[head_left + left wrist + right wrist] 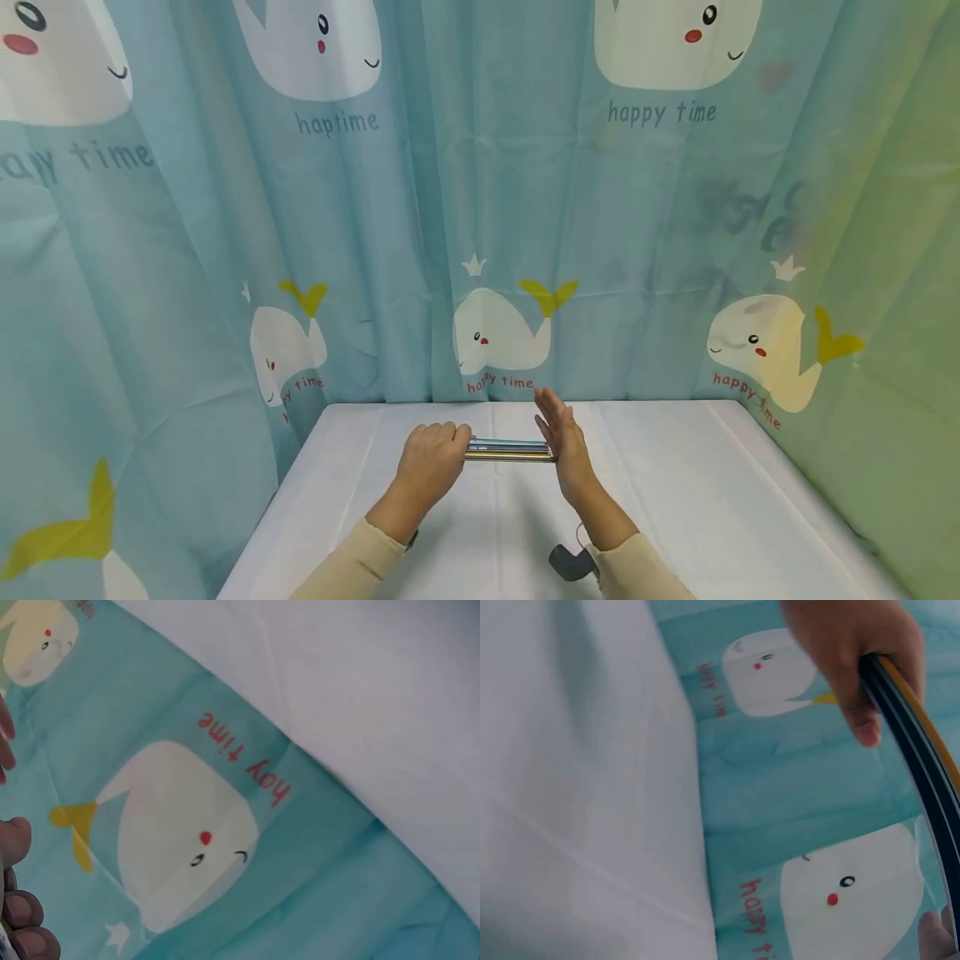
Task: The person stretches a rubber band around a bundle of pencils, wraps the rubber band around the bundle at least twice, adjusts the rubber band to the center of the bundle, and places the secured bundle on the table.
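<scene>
My left hand (433,457) grips one end of a bundle of long thin sticks that look like pencils (508,451), in blue, silver, yellow and dark tones. The bundle lies level above the table, pointing right. Against its far end stands my right hand (567,454), palm turned inward and fingers straight and raised. In the right wrist view the pencils (919,742) show as dark and orange-yellow strips coming out of the left fist (862,645). Only a few left fingers (30,930) appear at the edge of the left wrist view.
A white-covered table (360,500) lies below the hands. Behind it and at the sides hang curtains (510,208) printed with whales. A black device (572,563) with a thin red wire sits by the right wrist.
</scene>
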`<state>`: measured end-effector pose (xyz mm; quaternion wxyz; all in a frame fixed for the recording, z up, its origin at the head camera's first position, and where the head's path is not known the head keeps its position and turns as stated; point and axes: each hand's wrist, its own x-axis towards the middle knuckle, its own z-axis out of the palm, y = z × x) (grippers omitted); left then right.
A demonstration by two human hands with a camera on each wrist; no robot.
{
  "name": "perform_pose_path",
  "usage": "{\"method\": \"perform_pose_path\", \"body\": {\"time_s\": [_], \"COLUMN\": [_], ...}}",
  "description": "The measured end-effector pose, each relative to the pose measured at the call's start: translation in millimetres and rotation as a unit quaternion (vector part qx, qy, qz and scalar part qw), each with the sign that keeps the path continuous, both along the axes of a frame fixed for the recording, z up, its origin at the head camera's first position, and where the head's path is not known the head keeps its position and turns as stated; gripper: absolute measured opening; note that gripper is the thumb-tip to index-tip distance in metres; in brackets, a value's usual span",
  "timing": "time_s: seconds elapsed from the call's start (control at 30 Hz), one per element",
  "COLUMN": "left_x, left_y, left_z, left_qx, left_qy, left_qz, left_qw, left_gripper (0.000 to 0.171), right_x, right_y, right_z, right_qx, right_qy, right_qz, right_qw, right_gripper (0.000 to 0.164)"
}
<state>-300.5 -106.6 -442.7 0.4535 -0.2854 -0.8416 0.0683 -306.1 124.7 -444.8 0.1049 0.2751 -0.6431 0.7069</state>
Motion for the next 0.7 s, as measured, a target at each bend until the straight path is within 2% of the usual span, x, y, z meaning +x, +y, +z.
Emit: {"method": "perform_pose_path", "body": {"time_s": [0.13, 0.2, 0.3, 0.37, 0.43, 0.53, 0.7], "left_x": [1.4, 1.5, 0.9, 0.8, -0.1, -0.6, 0.3], "left_y": [4, 7, 14, 18, 20, 19, 16], "left_z": [0.5, 0.4, -0.1, -0.7, -1.9, -3.0, -1.0], "left_qx": [0.0, -0.002, 0.002, 0.004, 0.009, 0.014, 0.022], "left_qy": [0.013, 0.013, 0.012, 0.011, 0.015, 0.02, 0.028], "left_qz": [-0.013, -0.01, -0.004, 0.006, 0.011, 0.02, 0.033], "left_qw": [0.9998, 0.9999, 0.9999, 0.9999, 0.9998, 0.9995, 0.9988], "left_gripper": [0.026, 0.025, 0.024, 0.024, 0.025, 0.024, 0.022], "right_x": [-0.4, -0.3, 0.3, 1.8, 3.8, 5.1, 1.3], "right_y": [-1, -4, -12, -17, -19, -15, -6], "right_z": [4.1, 4.1, -0.2, -5.0, -8.5, -8.8, -0.6], "right_qx": [-0.054, -0.065, -0.059, -0.023, 0.024, 0.066, 0.038], "right_qy": [-0.026, -0.021, -0.009, 0.01, 0.028, 0.06, 0.07], "right_qz": [0.025, 0.009, -0.064, -0.122, -0.156, -0.146, -0.099], "right_qw": [0.998, 0.998, 0.996, 0.992, 0.987, 0.985, 0.992], "right_gripper": [0.066, 0.064, 0.058, 0.053, 0.052, 0.051, 0.051]}}
